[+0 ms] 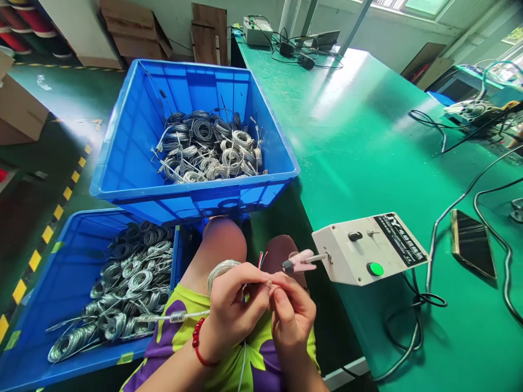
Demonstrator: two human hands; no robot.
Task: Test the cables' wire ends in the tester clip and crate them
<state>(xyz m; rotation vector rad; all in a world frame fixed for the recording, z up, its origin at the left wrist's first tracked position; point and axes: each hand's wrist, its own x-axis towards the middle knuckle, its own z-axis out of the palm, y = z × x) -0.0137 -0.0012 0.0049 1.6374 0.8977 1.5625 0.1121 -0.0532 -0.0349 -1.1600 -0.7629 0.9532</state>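
Observation:
My left hand (235, 299) is closed around a coiled clear-jacketed cable (219, 270). Thin red, white and black wire ends (261, 260) stick up above its fingers. Fingertips of my right hand (292, 311) pinch a thin dark wire right against the left thumb and forefinger; the tip is mostly hidden. From the coil, a cable tail with a clear cylindrical lump (177, 316) runs left across my lap. Just beyond my right hand, a pink clip with a dark tip (300, 262) projects from the shaft of a white machine box (368, 247) with a green button.
A blue bin (196, 190) with coiled cables stands ahead, beside the green table (339, 158). Another blue bin (61, 256) of coils sits lower left. A phone (474, 245) and loose grey cables (433, 272) lie right of the machine.

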